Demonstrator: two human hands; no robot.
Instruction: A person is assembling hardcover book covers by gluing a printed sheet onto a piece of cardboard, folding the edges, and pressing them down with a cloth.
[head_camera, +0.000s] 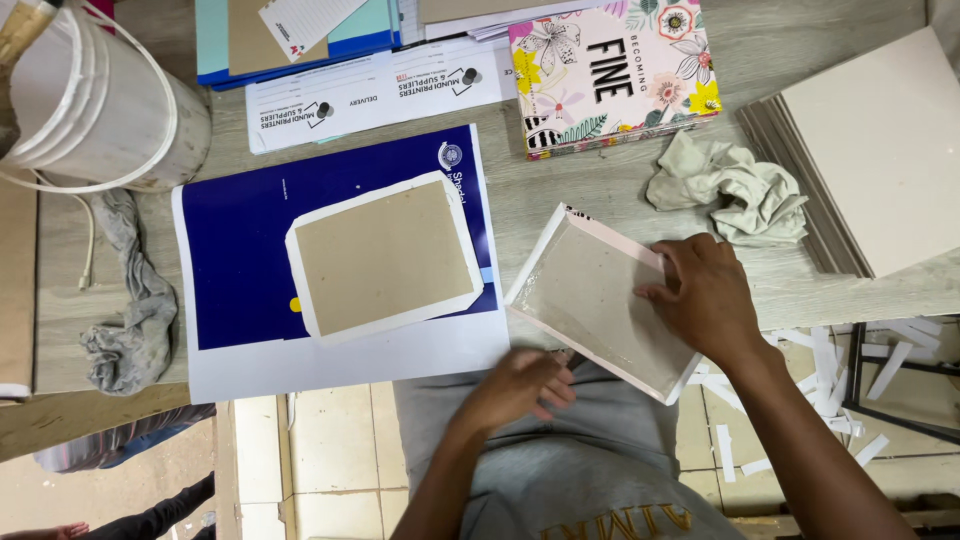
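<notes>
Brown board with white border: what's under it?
The board lies on a dark blue printed sheet with white margins, on the wooden table. The sheet's print beneath the board is hidden.

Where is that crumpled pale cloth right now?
In the head view, the crumpled pale cloth lies on the table's right side, just above the right hand, between the floral book and the stack of boards.
</notes>
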